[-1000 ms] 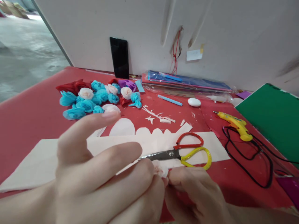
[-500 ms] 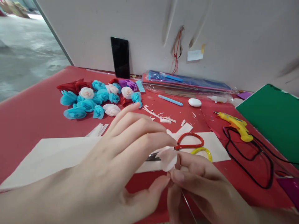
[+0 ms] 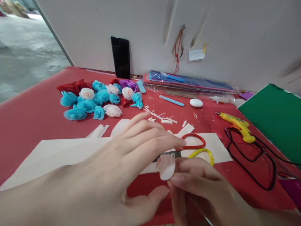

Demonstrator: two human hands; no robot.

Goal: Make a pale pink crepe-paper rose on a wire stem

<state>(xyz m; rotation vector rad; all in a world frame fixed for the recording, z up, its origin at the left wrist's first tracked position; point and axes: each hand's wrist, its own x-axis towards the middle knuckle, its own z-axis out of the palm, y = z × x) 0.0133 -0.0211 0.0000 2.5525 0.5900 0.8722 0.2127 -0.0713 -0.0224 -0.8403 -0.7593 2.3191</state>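
Observation:
A small pale pink paper flower point(image 3: 167, 169) on a thin wire stem point(image 3: 201, 211) is pinched at its base between the thumb and fingers of my right hand point(image 3: 204, 180). My left hand point(image 3: 124, 168) arches over and beside the bloom, its fingers stretched out and the thumb apart, with nothing between them. Behind the flower lie scissors point(image 3: 173, 154) with one red and one yellow handle, partly covered by my left fingers. They rest on a long white paper strip point(image 3: 58, 153). A rounded pale petal piece point(image 3: 119, 126) shows just beyond my left hand.
Finished blue, pink, red and purple paper flowers point(image 3: 96, 99) are heaped at the back left. White scraps point(image 3: 166, 121), a blue pen point(image 3: 171, 100) and a white oval object point(image 3: 196, 103) lie behind. A yellow glue gun point(image 3: 237, 125) with black cord point(image 3: 274, 169) sits right. A phone point(image 3: 120, 58) leans on the wall.
My left thumb has come away from the flower's base. The flower has turned and shifted slightly down and left in my right hand, and the petal piece behind my left hand has come into view.

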